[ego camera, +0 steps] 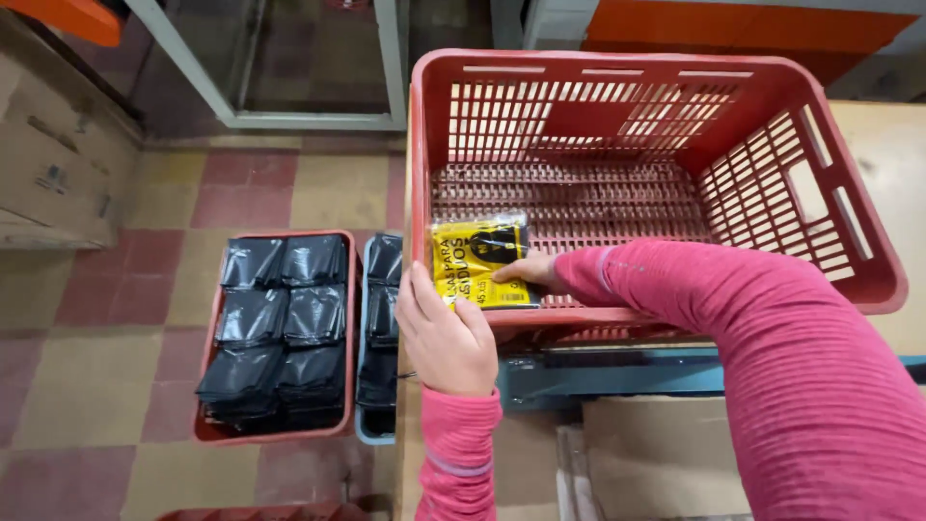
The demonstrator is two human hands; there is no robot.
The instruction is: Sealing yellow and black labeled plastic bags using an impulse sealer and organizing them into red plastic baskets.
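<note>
A flat packet with a yellow and black label [479, 260] lies in the near left corner of a big red slatted crate [772, 164]. My left hand [446, 336] rests at the crate's near rim and grips the packet's left edge. My right hand [529, 271] reaches over the rim into the crate, fingers pressed on the packet's lower right part. Both arms wear pink sleeves. The rest of the crate's floor shows bare.
On the tiled floor at the left stands a red bin [277, 328] filled with several black plastic packets, and a blue bin [379, 333] with more of them beside it. A cardboard box [58, 164] sits far left. A blue-grey frame [617, 371] lies under the crate.
</note>
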